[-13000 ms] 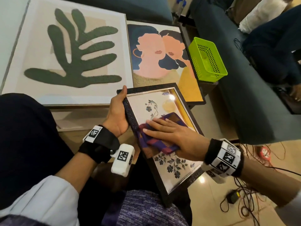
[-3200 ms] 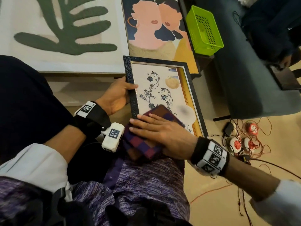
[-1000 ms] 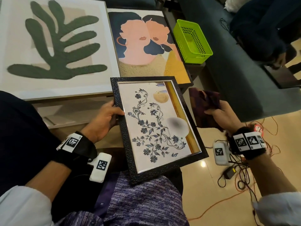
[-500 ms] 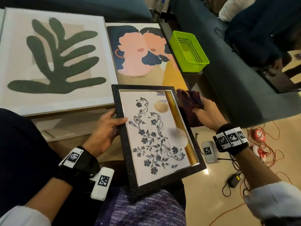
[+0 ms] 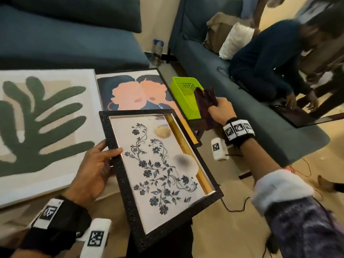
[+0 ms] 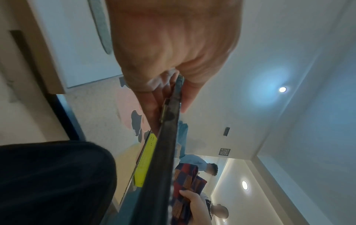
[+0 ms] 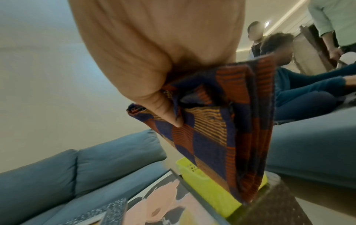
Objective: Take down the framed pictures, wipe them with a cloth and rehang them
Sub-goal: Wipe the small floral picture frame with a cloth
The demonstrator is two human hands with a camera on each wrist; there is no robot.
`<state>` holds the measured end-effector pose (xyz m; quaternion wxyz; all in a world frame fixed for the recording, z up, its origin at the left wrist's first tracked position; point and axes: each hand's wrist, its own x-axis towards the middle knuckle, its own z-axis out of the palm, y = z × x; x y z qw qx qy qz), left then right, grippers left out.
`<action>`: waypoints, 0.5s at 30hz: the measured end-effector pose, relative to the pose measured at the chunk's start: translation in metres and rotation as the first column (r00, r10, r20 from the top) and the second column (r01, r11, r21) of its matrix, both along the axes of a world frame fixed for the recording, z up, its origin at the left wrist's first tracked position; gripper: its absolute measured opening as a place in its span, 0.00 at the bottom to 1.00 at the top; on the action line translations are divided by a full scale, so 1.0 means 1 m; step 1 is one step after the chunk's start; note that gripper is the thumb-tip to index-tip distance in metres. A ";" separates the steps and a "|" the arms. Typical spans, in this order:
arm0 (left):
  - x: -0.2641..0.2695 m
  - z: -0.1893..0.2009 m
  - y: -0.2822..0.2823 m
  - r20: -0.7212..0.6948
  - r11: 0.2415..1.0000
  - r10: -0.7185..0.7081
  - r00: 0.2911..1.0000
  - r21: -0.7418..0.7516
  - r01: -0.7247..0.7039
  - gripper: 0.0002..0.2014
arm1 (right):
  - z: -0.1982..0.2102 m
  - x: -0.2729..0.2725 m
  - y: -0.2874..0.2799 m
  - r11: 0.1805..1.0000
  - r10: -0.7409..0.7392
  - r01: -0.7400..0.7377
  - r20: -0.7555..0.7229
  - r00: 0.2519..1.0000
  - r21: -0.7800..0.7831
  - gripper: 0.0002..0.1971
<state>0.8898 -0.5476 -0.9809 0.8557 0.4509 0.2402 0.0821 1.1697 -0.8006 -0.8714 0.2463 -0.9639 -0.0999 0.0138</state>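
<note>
While the left hand (image 5: 93, 170) clamps the floral framed picture (image 5: 160, 175) by its left edge over the lap, the right hand (image 5: 221, 110), pinching the checked cloth (image 5: 204, 101) above the green basket (image 5: 186, 95), should drop it there without brushing the glass.

Blue sofas (image 5: 232, 101) stand on a beige floor (image 5: 232, 229) under ceiling spotlights (image 6: 282, 89).

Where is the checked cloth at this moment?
In the head view the checked cloth is at right, gripped in the right hand, beside the green basket and off the floral frame.
</note>
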 end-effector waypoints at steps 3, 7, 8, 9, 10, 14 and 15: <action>0.035 0.006 0.010 0.005 1.000 -0.006 1.000 0.021 0.005 0.18 | 0.003 0.054 0.017 0.998 -0.051 0.052 0.024 0.998 -0.032 0.20; 0.067 0.004 0.020 0.000 1.000 0.010 1.000 0.018 -0.010 0.20 | -0.013 0.125 0.043 0.969 -0.069 0.079 0.051 0.996 -0.233 0.18; 0.071 0.003 0.022 -0.003 1.000 0.011 1.000 0.020 -0.011 0.20 | -0.019 0.137 0.049 0.953 -0.055 0.072 0.067 0.996 -0.294 0.18; 0.076 0.001 0.024 -0.002 1.000 0.013 1.000 0.022 -0.013 0.20 | -0.026 0.150 0.055 0.937 -0.037 0.065 0.086 0.996 -0.343 0.18; 0.076 0.000 0.025 -0.005 1.000 0.019 1.000 0.021 -0.019 0.20 | -0.031 0.158 0.061 0.918 -0.025 0.065 0.107 0.994 -0.391 0.18; 0.082 -0.004 0.031 -0.004 0.999 0.017 1.000 0.033 -0.017 0.21 | -0.052 0.182 0.086 0.855 -0.002 0.081 0.154 0.988 -0.512 0.16; 0.081 -0.004 0.030 -0.008 0.999 0.016 1.000 0.036 -0.016 0.21 | -0.057 0.184 0.087 0.847 0.003 0.083 0.162 0.987 -0.524 0.16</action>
